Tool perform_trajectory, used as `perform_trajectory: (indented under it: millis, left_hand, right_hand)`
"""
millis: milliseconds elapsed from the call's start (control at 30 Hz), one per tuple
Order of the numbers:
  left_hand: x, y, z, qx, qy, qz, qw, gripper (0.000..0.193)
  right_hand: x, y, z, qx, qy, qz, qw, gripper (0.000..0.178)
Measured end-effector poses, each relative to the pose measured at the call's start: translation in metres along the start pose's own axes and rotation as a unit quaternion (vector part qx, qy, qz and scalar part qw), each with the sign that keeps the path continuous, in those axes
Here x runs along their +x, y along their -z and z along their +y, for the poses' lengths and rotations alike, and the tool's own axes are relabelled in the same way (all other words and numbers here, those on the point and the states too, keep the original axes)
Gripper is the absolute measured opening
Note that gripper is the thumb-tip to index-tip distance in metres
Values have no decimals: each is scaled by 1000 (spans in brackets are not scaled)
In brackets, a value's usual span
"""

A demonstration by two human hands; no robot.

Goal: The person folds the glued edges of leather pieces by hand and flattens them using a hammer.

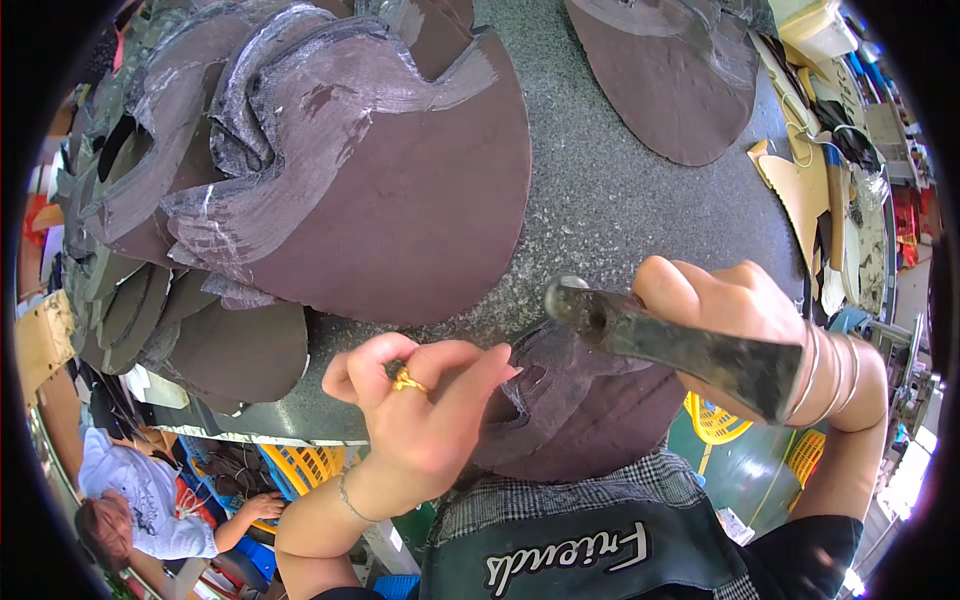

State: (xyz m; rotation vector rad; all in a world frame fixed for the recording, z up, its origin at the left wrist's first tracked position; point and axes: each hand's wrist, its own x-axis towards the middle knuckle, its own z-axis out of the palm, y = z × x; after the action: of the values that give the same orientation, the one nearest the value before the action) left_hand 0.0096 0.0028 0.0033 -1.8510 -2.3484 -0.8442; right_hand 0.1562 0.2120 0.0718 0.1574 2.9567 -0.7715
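My right hand [735, 295] is closed in a fist around a hammer, raised over the near edge of the table. The hammer's dark metal head [690, 350] has a rounded end and a flared end; its handle is hidden. My left hand [420, 420], wearing a gold ring, is curled with its fingertips drawn together; what they hold, if anything, cannot be made out. Between and beneath my hands lies a dark brown, leather-like sheet [620, 420] with a greyish smeared band along its folded edge. It overlaps the table's near edge, against my apron [570, 550].
Similar brown sheets [430, 210] are piled at the left, and another [680, 100] lies at the far right of the speckled grey table [560, 200]. Scraps and a wooden-handled tool [835, 200] line the right edge. A person [150, 500] sits at lower left near yellow baskets [305, 465].
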Motion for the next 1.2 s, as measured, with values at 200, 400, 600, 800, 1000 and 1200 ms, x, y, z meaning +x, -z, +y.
perform_trajectory:
  millis: [200,400,600,800,1000,1200]
  left_hand:
    - [-2,4,3,76,-51,-22,996,31]
    - [-15,-2,1,2,45,27,999,29]
    - [-15,3,10,43,35,24,998,29]
    - [-20,7,10,61,49,9,997,29]
    - [-31,-6,34,78,110,30,990,29]
    - [-35,-10,40,-7,164,53,985,26]
  right_hand:
    - [5,-7,-14,-77,13,-1,997,22]
    - [11,-5,-16,-33,-5,-78,996,26]
    - [19,-9,-23,-46,7,-56,997,26]
    - [27,-9,-25,-73,58,-66,993,25]
    - [21,-17,-15,-39,42,-45,997,26]
    - [27,-12,-21,-63,50,-43,996,23]
